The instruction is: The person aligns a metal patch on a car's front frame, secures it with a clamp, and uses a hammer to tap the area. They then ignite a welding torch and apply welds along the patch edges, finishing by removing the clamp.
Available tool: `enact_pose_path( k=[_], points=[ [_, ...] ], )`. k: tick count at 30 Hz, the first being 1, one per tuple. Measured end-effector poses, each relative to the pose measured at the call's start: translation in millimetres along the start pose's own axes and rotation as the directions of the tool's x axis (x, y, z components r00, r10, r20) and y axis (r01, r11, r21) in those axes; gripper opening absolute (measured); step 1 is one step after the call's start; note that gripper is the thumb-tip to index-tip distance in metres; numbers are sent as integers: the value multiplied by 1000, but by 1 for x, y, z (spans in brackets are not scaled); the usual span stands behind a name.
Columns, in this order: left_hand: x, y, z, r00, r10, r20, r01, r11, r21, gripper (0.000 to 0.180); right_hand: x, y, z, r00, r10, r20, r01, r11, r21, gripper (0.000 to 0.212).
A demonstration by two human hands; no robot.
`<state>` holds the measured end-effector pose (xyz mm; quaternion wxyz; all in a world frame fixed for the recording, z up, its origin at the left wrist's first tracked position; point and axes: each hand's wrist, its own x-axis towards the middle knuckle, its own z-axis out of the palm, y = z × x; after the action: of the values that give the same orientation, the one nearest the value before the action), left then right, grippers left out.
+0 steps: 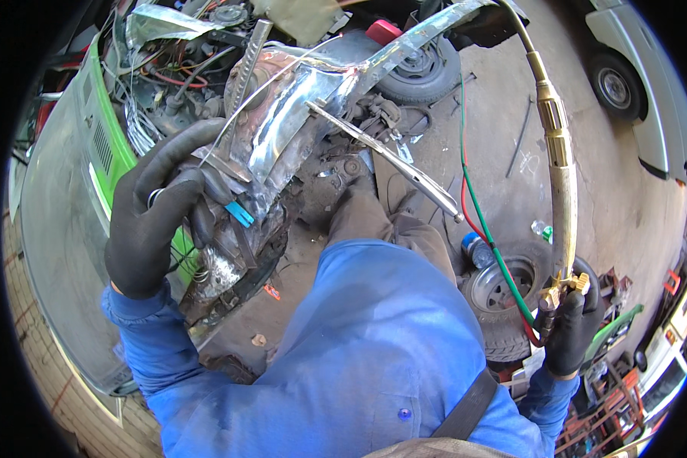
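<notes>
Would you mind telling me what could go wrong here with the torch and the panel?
1. The left hand, holding a thin filler rod, rests right on the shiny metal panel, so heat might reach the glove.
2. The red and green hoses from the brass torch in the right hand hang by a tyre and the leg, so they could snag.

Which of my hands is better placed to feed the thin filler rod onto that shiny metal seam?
Left. The left hand, in a black glove, is closed on the thin filler rod, right beside the shiny sheet metal. The right hand is far off to the side, its grip full with the brass torch.
</notes>
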<state>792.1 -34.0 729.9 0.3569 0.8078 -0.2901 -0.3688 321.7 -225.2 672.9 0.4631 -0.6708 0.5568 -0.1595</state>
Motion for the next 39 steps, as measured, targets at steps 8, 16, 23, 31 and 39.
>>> enact_pose_path(
  k=[8, 16, 23, 31, 39],
  points=[
    [-28, -18, 18, 985, -122, -124, 92, 969, -229, 56, 76, -37, 0, 982, -47, 182, 50, 999, -12, 89],
    [-14, -29, 32, 960, -214, -179, 140, 924, -356, 56, 132, -62, 12, 947, -74, 313, 69, 997, 27, 89],
    [-29, -19, 65, 905, -343, -253, 212, 877, -432, 58, 192, -48, 9, 878, -172, 447, 184, 983, 17, 85],
    [-54, 4, 127, 834, -457, -308, 282, 834, -474, 60, 231, -40, -17, 756, -49, 652, 38, 999, 31, 81],
    [-56, 20, 150, 803, -518, -294, 319, 791, -521, 60, 254, -25, -17, 729, -62, 682, 121, 992, -40, 75]
  ],
)
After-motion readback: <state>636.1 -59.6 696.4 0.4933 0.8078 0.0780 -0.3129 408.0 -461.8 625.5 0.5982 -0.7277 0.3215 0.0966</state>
